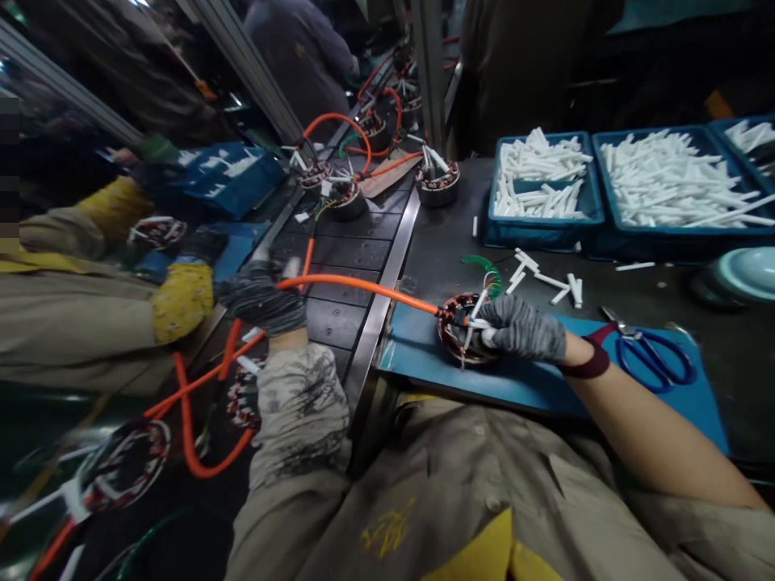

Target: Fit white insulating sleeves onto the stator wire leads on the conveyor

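Observation:
A wound motor stator (pixel 449 343) with copper coils lies on a blue mat (pixel 412 343) in front of me. My right hand (pixel 524 329), in a grey knit glove, is closed at its inner side around lead wires with white sleeves (pixel 479 305); the fingertips are partly hidden. From the stator an orange cable (pixel 363 284) runs left to my left hand (pixel 263 297), also gloved, which is closed about its end above the conveyor. Blue-handled scissors (pixel 654 359) lie on the mat right of my right wrist.
Blue bins (pixel 545 230) of white sleeves stand at the back right, with loose sleeves (pixel 569 286) before them. More stators (pixel 437 186) with orange cables sit along the metal conveyor (pixel 339 250). Across it, a co-worker's yellow-sleeved arm (pixel 182 298) is close to my left hand. A bowl (pixel 751 270) stands far right.

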The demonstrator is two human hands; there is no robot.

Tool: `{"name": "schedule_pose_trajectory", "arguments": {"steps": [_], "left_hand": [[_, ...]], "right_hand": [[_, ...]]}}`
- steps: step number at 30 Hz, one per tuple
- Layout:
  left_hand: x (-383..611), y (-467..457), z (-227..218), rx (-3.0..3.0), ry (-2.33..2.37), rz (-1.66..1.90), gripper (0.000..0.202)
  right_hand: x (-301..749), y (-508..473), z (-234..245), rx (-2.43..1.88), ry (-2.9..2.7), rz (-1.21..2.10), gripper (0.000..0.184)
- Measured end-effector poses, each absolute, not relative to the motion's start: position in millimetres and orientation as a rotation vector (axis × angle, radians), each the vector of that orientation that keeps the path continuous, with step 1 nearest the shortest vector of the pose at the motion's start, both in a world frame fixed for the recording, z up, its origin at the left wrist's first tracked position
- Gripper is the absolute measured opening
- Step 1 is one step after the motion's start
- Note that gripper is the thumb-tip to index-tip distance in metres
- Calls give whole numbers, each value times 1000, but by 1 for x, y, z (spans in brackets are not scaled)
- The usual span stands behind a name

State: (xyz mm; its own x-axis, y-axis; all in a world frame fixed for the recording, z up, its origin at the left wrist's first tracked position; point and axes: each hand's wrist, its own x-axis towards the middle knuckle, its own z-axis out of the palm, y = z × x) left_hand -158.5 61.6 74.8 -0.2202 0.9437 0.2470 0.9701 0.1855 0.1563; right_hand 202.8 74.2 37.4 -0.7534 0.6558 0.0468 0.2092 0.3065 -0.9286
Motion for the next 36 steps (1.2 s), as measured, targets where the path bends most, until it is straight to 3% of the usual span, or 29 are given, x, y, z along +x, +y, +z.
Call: {"name": "schedule_pose_trajectory", "arguments": {"steps": [7,10,13,15,18,23,26,29,32,36], "left_hand": [[-148,63,70,-2090,-2406,-212,77],[-109,43,80,-2499,-2057,-544,60],[-47,26,86,-2986,-1363,-915,34],[-6,28,83,-3127,-1088,-797,32],[38,47,73,-2968,-1307,-458,38],[45,67,73,-2936,-1505,58,44],[24,61,77,-2995,-1472,-39,38],[3,54,74,-3049,-1394,-182,34],[-6,50,65,-3081,-1382,-224,36],[-5,49,59,-3085,-1373,-190,40]], "right_hand": [[267,70,40,-1126,-1908,1279,38],[292,53,18,-1297,-1646,1059,37],[295,43,-4,-1276,-1748,1034,46],[287,43,-11,-1226,-1861,1041,49],[271,50,-9,-1243,-1977,892,42],[256,50,4,-1313,-2150,474,46],[258,41,9,-1261,-2025,746,49],[264,36,9,-1003,-1922,1125,33],[267,39,2,-776,-1915,1202,44],[259,48,-9,-647,-1889,1424,36]]}}
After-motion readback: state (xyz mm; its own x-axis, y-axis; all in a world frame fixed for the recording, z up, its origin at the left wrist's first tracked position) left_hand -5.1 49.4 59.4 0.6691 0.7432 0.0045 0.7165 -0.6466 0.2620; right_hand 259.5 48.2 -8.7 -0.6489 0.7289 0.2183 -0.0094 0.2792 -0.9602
